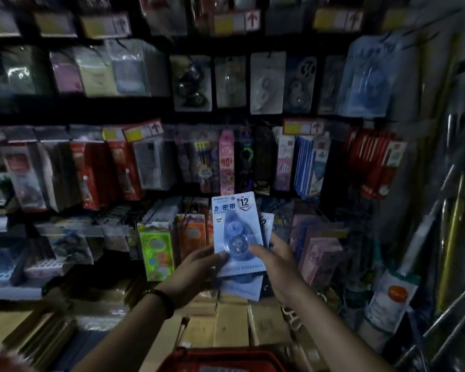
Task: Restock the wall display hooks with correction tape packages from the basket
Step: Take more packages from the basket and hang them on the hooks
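Both hands hold a small stack of light-blue correction tape packages (236,232) upright in front of the display wall. The front card shows a "12" badge and a clear blister with the blue tape dispenser. My left hand (196,269) pinches the stack's lower left edge with the thumb on the front. From the right, my right hand (275,264) grips the stack, thumb on the blister and fingers behind. A second card (242,288) sticks out below and behind. The red basket (223,358) shows at the bottom edge. Similar blue packages (365,79) hang on hooks at upper right.
Rows of hanging stationery packages cover the wall, with yellow price tags (302,127) above them. Brown cardboard boxes (226,323) lie stacked below the hands. Metal rods and a ladder-like frame (446,237) lean on the right side. Shelves of goods fill the left.
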{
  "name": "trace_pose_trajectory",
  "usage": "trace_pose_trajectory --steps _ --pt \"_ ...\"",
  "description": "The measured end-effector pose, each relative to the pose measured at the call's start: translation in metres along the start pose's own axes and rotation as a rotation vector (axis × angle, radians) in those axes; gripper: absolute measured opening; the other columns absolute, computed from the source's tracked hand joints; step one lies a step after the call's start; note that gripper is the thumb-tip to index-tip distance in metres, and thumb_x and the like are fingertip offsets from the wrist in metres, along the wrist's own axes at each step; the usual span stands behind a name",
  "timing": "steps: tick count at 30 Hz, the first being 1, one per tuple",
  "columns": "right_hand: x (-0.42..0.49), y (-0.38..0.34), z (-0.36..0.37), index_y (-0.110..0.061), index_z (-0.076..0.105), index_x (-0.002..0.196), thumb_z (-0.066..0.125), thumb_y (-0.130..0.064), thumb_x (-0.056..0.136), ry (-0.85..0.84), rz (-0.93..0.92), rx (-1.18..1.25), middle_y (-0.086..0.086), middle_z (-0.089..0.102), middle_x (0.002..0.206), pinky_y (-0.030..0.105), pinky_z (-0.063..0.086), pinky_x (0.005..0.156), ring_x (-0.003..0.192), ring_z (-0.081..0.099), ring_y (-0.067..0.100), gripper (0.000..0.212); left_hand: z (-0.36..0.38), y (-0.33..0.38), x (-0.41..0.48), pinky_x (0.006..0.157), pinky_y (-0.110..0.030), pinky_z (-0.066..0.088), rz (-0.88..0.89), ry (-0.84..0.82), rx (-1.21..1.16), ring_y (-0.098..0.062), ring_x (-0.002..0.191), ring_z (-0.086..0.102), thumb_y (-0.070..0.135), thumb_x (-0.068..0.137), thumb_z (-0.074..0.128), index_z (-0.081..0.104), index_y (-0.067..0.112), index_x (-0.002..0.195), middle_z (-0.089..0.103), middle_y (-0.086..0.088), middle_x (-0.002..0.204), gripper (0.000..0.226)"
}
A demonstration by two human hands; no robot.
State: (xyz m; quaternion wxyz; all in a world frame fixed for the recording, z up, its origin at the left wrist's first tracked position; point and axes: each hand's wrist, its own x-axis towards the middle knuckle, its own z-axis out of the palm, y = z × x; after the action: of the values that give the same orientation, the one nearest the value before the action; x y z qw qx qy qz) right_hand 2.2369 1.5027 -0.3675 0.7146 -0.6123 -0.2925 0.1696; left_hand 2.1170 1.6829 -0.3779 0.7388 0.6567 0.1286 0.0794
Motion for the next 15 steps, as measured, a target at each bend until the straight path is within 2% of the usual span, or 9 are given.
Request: trace_pose_trajectory --steps 2,4,5,7,9,10,12,13,15 --pt "0.006 -0.015 -0.002 -0.022 0.069 0.128 0.064 -0.008 0.100 0.001 -0.035 -0.036 0.000 0.078 0.119 0.050 0.060 0.095 0.109 0.074 0.023 0.032 0.010 0.016 0.001 0.108 -0.066 0.049 0.014 -0.058 -0.092 -0.041 0.126 0.067 0.021 0.106 0.060 0.057 0.014 0.145 0.068 -0.017 0.140 0.040" --pt "0.012 -0.031 -0.006 -0.026 0.068 0.129 0.068 -0.017 0.098 0.009 -0.074 -0.093 -0.004 0.077 0.120 0.050 0.059 0.097 0.110 0.074 0.020 0.033 0.019 0.029 0.007 0.106 -0.068 0.050 0.072 -0.054 -0.141 -0.043 0.126 0.066 0.010 0.107 0.055 0.057 0.017 0.145 0.068 -0.016 0.140 0.039" --pt "0.015 -0.040 -0.009 -0.028 0.065 0.131 0.070 -0.023 0.096 0.021 -0.103 -0.118 -0.007 0.076 0.120 0.044 0.059 0.096 0.111 0.073 0.018 0.036 0.022 0.037 0.011 0.104 -0.068 0.050 0.103 -0.045 -0.146 -0.044 0.126 0.066 0.009 0.106 0.056 0.056 0.020 0.145 0.068 -0.016 0.140 0.041" --pt "0.019 -0.057 -0.014 -0.035 0.052 0.139 0.076 -0.029 0.093 0.133 -0.192 -0.277 -0.016 0.063 0.126 0.022 0.052 0.089 0.113 0.064 0.003 0.052 0.030 0.052 0.018 0.097 -0.064 0.057 0.152 -0.010 -0.135 -0.043 0.123 0.069 0.007 0.104 0.059 0.058 0.021 0.142 0.070 -0.015 0.137 0.040" --pt "0.023 -0.074 -0.020 -0.034 0.042 0.150 0.078 -0.029 0.090 0.293 -0.368 -0.549 -0.014 0.045 0.133 0.013 0.043 0.090 0.118 0.051 0.001 0.070 0.037 0.068 0.026 0.087 -0.059 0.062 0.198 0.034 -0.131 -0.043 0.116 0.072 0.006 0.100 0.065 0.059 0.013 0.134 0.071 -0.018 0.133 0.035" --pt "0.026 -0.083 -0.022 -0.032 0.043 0.152 0.078 -0.026 0.089 0.320 -0.478 -0.665 -0.012 0.040 0.136 0.013 0.043 0.093 0.123 0.046 0.002 0.072 0.042 0.075 0.030 0.084 -0.058 0.062 0.223 0.054 -0.127 -0.044 0.114 0.073 0.005 0.097 0.069 0.059 0.011 0.131 0.072 -0.019 0.130 0.035" --pt "0.033 -0.102 -0.025 -0.028 0.048 0.152 0.076 -0.023 0.090 0.263 -0.615 -0.828 -0.012 0.038 0.136 0.022 0.048 0.104 0.128 0.043 0.005 0.068 0.051 0.090 0.038 0.083 -0.058 0.062 0.277 0.104 -0.124 -0.044 0.107 0.075 0.004 0.092 0.076 0.060 0.008 0.126 0.074 -0.021 0.125 0.038" --pt "0.036 -0.111 -0.025 -0.027 0.049 0.152 0.075 -0.025 0.092 0.220 -0.634 -0.874 -0.013 0.038 0.136 0.027 0.048 0.107 0.129 0.043 0.005 0.066 0.056 0.099 0.041 0.085 -0.059 0.062 0.306 0.132 -0.122 -0.043 0.105 0.075 0.004 0.089 0.078 0.059 0.007 0.126 0.075 -0.021 0.123 0.042" --pt "0.043 -0.126 -0.028 -0.025 0.044 0.156 0.076 -0.039 0.091 0.185 -0.630 -0.911 -0.016 0.038 0.138 0.028 0.047 0.110 0.131 0.042 0.003 0.073 0.065 0.115 0.048 0.092 -0.063 0.060 0.359 0.157 -0.100 -0.042 0.106 0.076 0.006 0.084 0.084 0.059 0.009 0.128 0.076 -0.020 0.122 0.051"
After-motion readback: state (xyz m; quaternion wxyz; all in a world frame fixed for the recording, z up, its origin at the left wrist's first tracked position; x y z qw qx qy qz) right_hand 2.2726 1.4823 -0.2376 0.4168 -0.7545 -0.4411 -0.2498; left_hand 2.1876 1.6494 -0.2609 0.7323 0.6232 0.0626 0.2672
